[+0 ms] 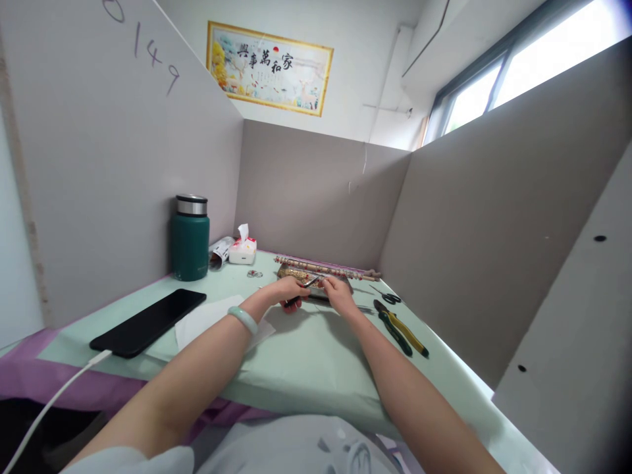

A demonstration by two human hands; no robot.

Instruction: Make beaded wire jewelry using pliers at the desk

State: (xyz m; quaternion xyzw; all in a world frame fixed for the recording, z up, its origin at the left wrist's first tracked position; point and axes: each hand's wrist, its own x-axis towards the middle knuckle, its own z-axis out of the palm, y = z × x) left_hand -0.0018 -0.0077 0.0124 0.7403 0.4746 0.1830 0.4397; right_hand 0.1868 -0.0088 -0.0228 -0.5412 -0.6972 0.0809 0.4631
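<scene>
My left hand [291,289], with a pale green bangle [242,319] on its wrist, is closed around small dark-handled pliers [292,302]. Their metal tip points up and right, close to the fingertips of my right hand [338,293]. Those right fingers are pinched together; whatever they hold is too small to make out. Just beyond both hands lies a shallow tray [349,286] with gold-coloured small pieces [296,272] in it, partly hidden by the hands. Behind it, a rod strung with red and pale beads [326,268] runs across the table.
Large pliers [401,329] and black scissors [390,297] lie right. On the left are a phone [151,321] on a white cable [59,401], white paper [202,319], a green bottle [190,247] and a tissue pack [243,251]. Grey partitions [316,187] enclose the table.
</scene>
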